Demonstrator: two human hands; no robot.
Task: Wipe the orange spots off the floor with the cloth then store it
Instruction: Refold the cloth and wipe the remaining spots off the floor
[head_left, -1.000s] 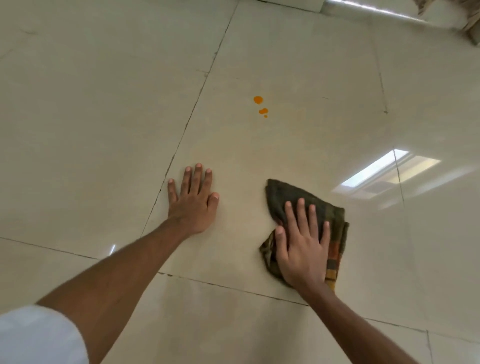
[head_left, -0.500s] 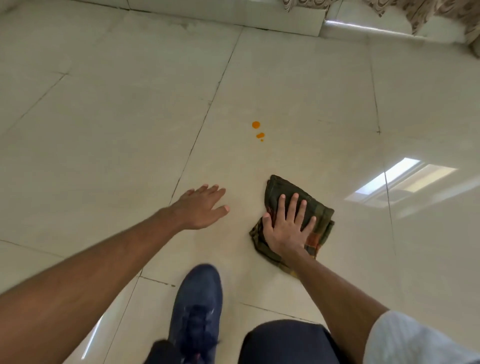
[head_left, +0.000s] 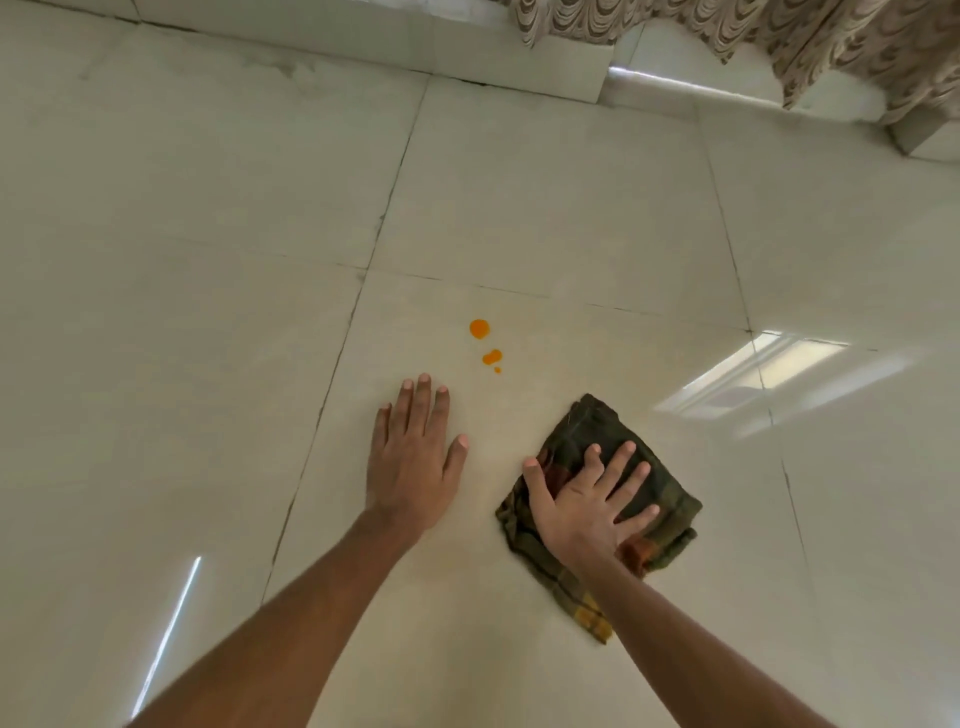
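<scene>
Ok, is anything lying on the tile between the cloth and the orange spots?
Nothing visible. The cloth lies flat under the right hand, and bare floor separates it from the orange spots. The left hand rests off to the side, clear of that path.

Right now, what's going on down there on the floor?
A person is crouched over a tiled floor, about to wipe up a spill. The right hand presses flat, fingers spread, on a folded dark plaid cloth. The left hand rests palm down on the bare tile beside it. Three orange spots sit just beyond both hands, untouched; the cloth has not reached them yet.
</scene>
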